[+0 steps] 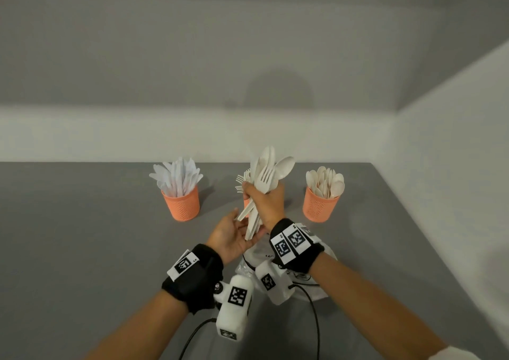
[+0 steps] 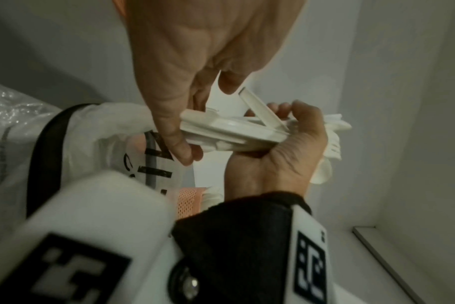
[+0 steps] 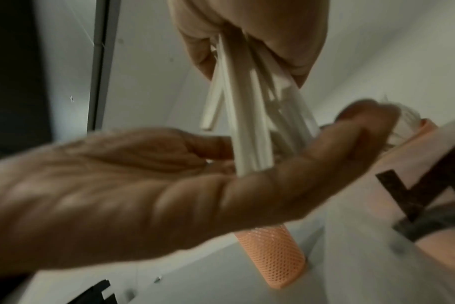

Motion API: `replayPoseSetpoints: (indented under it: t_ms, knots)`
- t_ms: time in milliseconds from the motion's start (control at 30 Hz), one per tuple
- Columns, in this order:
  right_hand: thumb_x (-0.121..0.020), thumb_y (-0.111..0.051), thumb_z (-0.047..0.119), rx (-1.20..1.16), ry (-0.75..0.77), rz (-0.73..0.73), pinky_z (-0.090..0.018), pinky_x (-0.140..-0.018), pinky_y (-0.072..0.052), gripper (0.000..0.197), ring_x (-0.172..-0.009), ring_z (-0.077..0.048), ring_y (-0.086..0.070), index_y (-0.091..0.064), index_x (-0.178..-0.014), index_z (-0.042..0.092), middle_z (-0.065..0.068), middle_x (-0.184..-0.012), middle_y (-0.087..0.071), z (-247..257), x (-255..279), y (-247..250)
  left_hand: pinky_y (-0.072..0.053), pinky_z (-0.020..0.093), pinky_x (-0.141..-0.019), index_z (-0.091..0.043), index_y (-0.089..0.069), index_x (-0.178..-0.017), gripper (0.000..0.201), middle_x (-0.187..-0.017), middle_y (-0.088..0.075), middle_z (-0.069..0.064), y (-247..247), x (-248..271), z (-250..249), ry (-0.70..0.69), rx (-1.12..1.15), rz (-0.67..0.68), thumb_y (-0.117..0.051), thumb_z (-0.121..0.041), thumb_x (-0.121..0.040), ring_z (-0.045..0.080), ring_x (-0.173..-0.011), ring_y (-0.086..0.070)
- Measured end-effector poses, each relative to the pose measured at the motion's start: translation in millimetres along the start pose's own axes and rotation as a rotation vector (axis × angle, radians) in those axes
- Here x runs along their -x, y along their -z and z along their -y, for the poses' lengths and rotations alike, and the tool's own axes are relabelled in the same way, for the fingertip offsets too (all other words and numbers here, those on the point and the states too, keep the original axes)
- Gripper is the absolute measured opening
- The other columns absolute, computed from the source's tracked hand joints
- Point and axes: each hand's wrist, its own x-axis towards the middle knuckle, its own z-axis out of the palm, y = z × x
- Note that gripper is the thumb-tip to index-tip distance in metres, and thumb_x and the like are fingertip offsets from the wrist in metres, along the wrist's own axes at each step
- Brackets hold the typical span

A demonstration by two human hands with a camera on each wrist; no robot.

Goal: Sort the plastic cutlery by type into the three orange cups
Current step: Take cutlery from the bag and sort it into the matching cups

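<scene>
Right hand (image 1: 265, 204) gripped a mixed bundle of forks and spoons (image 1: 265, 176) at centre frame, left hand (image 1: 230, 237) spread flat under its handles, while the knife cup (image 1: 181, 204) and spoon cup (image 1: 321, 204) looked well filled, so sorting seemed nearly finished.

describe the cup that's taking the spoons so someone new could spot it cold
On the grey table, three orange cups stand in a row near the back wall. The spoon cup is at the right end, to the right of the right hand with its mixed bundle. Only it shows rounded spoon bowls; the left cup bristles with pointed knife blades.
</scene>
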Motion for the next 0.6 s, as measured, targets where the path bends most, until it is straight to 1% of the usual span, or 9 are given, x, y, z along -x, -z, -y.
replayPoseSetpoints:
  t_ms: [67, 167, 267, 333, 400, 433, 500, 567, 600]
  knots:
    - [-0.075, -0.069, 0.012, 0.024, 0.007, -0.017, -0.028, -0.058, -0.049, 0.011, -0.053, -0.017, -0.057, -0.058, -0.07, 0.009, -0.004, -0.058, -0.059, -6.1, 0.0, -1.4, -0.058, 0.03, -0.06, 0.002, -0.056, -0.098, 0.045, -0.088, -0.058, 0.015, 0.3, 0.8, 1.0, -0.016, -0.051, 0.001, -0.028, -0.033, -0.1, 0.024, -0.081, -0.058]
    - [-0.078, -0.068, 0.009, 0.039, 0.008, -0.001, -0.025, -0.058, -0.05, 0.011, -0.055, -0.012, -0.06, -0.06, -0.084, 0.004, -0.004, -0.065, -0.061, -7.0, -1.2, -0.2, -0.058, 0.028, -0.057, 0.003, -0.054, -0.102, 0.051, -0.084, -0.06, 0.014, 0.6, -0.3, 1.3, -0.017, -0.067, -0.006, -0.03, -0.042, -0.098, 0.023, -0.076, -0.059]
    - [-0.084, -0.063, 0.004, 0.063, -0.02, 0.089, -0.019, -0.063, -0.052, 0.01, -0.06, -0.004, -0.061, -0.059, -0.092, 0.007, -0.002, -0.074, -0.061, -8.0, -0.4, -0.4, -0.055, 0.023, -0.054, -0.005, -0.058, -0.093, 0.054, -0.074, -0.061, 0.009, -1.8, -3.0, 1.6, -0.058, -0.108, -0.008, -0.031, -0.052, -0.095, 0.018, -0.065, -0.059]
    - [-0.083, -0.06, -0.001, 0.07, -0.026, 0.137, -0.018, -0.066, -0.053, 0.011, -0.066, -0.004, -0.062, -0.059, -0.093, 0.004, -0.003, -0.079, -0.062, -7.4, 0.3, -1.6, -0.05, 0.019, -0.048, -0.009, -0.06, -0.089, 0.05, -0.068, -0.059, 0.006, -2.9, -6.0, 4.9, -0.128, -0.206, -0.028, -0.031, -0.05, -0.096, 0.013, -0.056, -0.056]
    - [-0.08, -0.061, -0.006, 0.062, -0.039, 0.17, -0.016, -0.066, -0.052, 0.013, -0.065, 0.002, -0.062, -0.059, -0.09, 0.002, -0.001, -0.078, -0.062, -3.1, 1.4, -2.7, -0.045, 0.015, -0.043, -0.01, -0.058, -0.084, 0.043, -0.061, -0.054, 0.003, -1.9, -9.2, 9.8, -0.189, -0.296, -0.072, -0.031, -0.041, -0.099, 0.008, -0.046, -0.05]
    - [-0.078, -0.063, -0.007, 0.05, -0.045, 0.176, -0.017, -0.07, -0.053, 0.013, -0.069, 0.002, -0.062, -0.06, -0.086, 0.004, 0.0, -0.078, -0.063, -1.4, 0.6, -2.7, -0.042, 0.014, -0.04, -0.01, -0.056, -0.083, 0.039, -0.061, -0.052, 0.003, -0.8, -9.7, 11.3, -0.207, -0.323, -0.084, -0.03, -0.034, -0.1, 0.006, -0.043, -0.048]
    - [-0.074, -0.069, -0.005, -0.012, -0.076, 0.185, -0.03, -0.083, -0.052, 0.016, -0.077, -0.01, -0.062, -0.062, -0.076, 0.009, 0.0, -0.076, -0.064, 1.9, -0.3, -2.0, -0.036, 0.012, -0.036, -0.01, -0.054, -0.084, 0.031, -0.064, -0.048, 0.004, 1.4, -10.5, 11.5, -0.221, -0.323, -0.085, -0.03, -0.02, -0.1, 0.003, -0.038, -0.044]
    - [-0.073, -0.072, -0.004, -0.092, -0.122, 0.199, -0.04, -0.086, -0.05, 0.019, -0.078, -0.019, -0.061, -0.063, -0.072, 0.013, -0.003, -0.073, -0.064, 2.3, -0.6, -1.4, -0.032, 0.012, -0.034, -0.009, -0.054, -0.085, 0.029, -0.064, -0.046, 0.004, 2.3, -10.3, 9.7, -0.227, -0.305, -0.097, -0.029, -0.014, -0.1, 0.002, -0.036, -0.042]
    - [-0.073, -0.072, -0.003, -0.097, -0.142, 0.201, -0.041, -0.084, -0.051, 0.018, -0.077, -0.021, -0.06, -0.063, -0.077, 0.012, -0.005, -0.074, -0.064, 1.7, -0.2, -1.3, -0.033, 0.012, -0.034, -0.009, -0.055, -0.085, 0.03, -0.063, -0.046, 0.004, 2.5, -10.4, 9.1, -0.23, -0.295, -0.096, -0.03, -0.016, -0.1, 0.003, -0.036, -0.042]
